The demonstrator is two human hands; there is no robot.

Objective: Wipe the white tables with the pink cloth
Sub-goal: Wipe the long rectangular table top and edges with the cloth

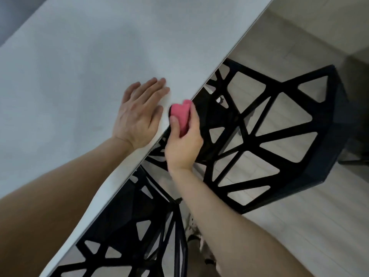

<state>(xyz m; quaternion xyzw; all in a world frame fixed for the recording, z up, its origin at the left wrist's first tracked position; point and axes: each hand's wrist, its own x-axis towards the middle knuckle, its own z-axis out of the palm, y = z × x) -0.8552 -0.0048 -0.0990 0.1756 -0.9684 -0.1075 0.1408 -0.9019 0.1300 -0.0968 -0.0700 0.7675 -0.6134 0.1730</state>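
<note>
Right hand (184, 142) first: it's curled tight round the pink cloth (180, 114), thumb across the front, fingers wrapped behind. It sits hard against the worktop's near edge, off the side rather than up on the surface; whether the cloth touches the edge face, I can't quite tell. My left hand (139, 112) lies flat with straight fingers, palm pressed on the worktop (79, 56) just inside that edge, gripping nothing.

Risks as I read them: the cloth is bunched so small that a pass would cover only a narrow strip and leave streaks. Swing too far out from the edge and my knuckles meet the black lattice chair (337, 136) tucked just below it. Loosen the grip and the cloth drops through the chair's openings. The braced left palm could also print the surface.

The cloth itself: deep pink, soft, folded into a thick wad, two rounded lobes poking above my thumb.
</note>
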